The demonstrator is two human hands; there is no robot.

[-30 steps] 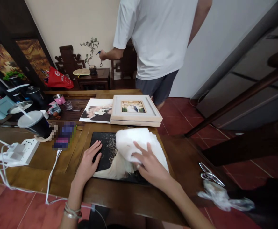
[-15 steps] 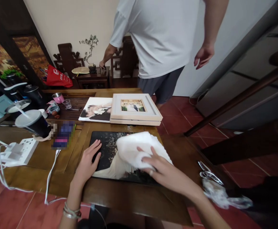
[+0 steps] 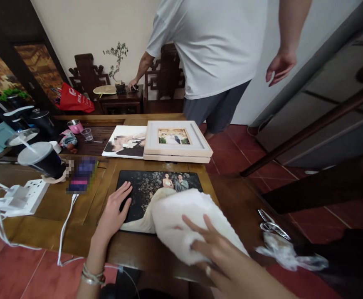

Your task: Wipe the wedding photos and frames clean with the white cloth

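Observation:
A dark photo print [image 3: 151, 187] of a couple lies flat on the wooden table [image 3: 75, 216]. My left hand [image 3: 114, 211] rests open on its left edge, fingers spread flat. My right hand [image 3: 214, 249] presses a white folded cloth [image 3: 187, 222] against the print's near right corner, fingers stretched over the cloth. The upper part of the print shows; the cloth hides its lower right.
A light wooden picture frame [image 3: 176, 141] and another print [image 3: 127, 143] lie farther back. A lidded cup [image 3: 40, 160], power strip [image 3: 23, 195] and cables sit at left. Scissors [image 3: 270, 222] and crumpled plastic [image 3: 284, 253] lie right. A person in a white shirt [image 3: 218, 45] stands beyond the table.
My right hand has dragged the cloth down the print toward me, uncovering the couple in its upper part. My left hand has stayed put. The standing person has shifted right.

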